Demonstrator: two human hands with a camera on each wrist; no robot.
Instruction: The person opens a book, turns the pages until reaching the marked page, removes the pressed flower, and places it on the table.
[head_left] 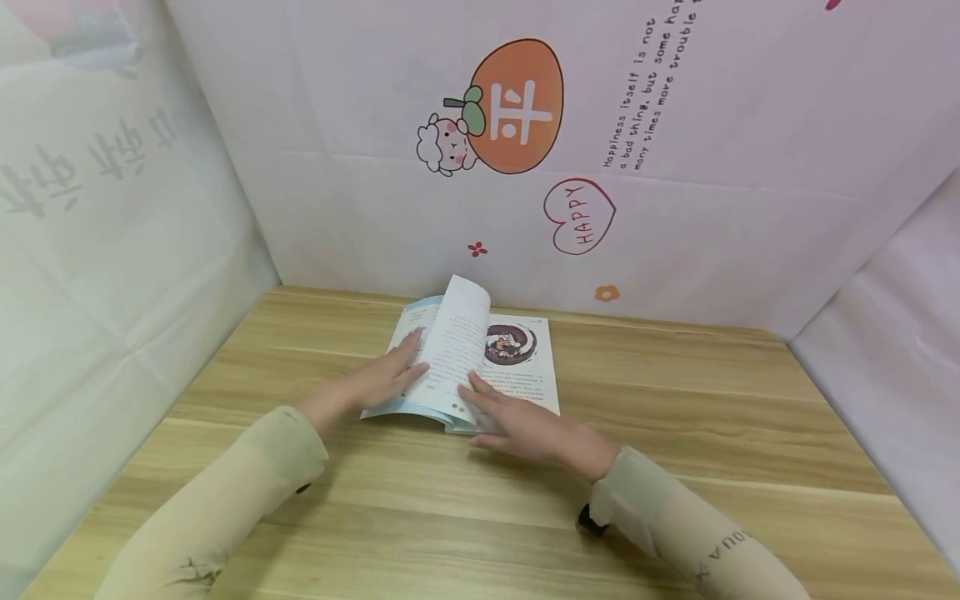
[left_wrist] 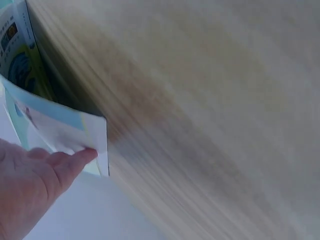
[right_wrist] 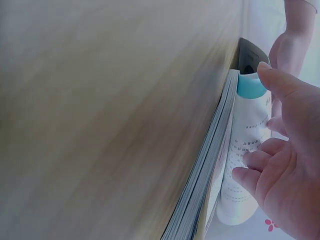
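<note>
Nearest are the 2 pale sleeves [head_left: 675, 517], reaching inward over the wood-grain table [head_left: 465, 525] from the 2 sides. So both hands can attend to the same book [head_left: 521, 387], which lies spread on the far part of the table, near the middle.

The right hand [head_left: 528, 427] is at the lower right of the book. Its fingers are loosely extended, with no pinch, beside a lifted page [head_left: 453, 350]; whether they press it, I cannot tell.

A little farther, the left hand [head_left: 386, 379] lies over the left pages, its fingers quite straight and gripping nothing. Probably this placing serves to steady that side, because its lower edge bows up from the wood.

Between the hands the lifted page stands curved, I think because its binding pulls it. On the right page is a dark round picture [head_left: 510, 344].

Farthest, behind the book, hangs a printed cloth [head_left: 360, 167].
</note>
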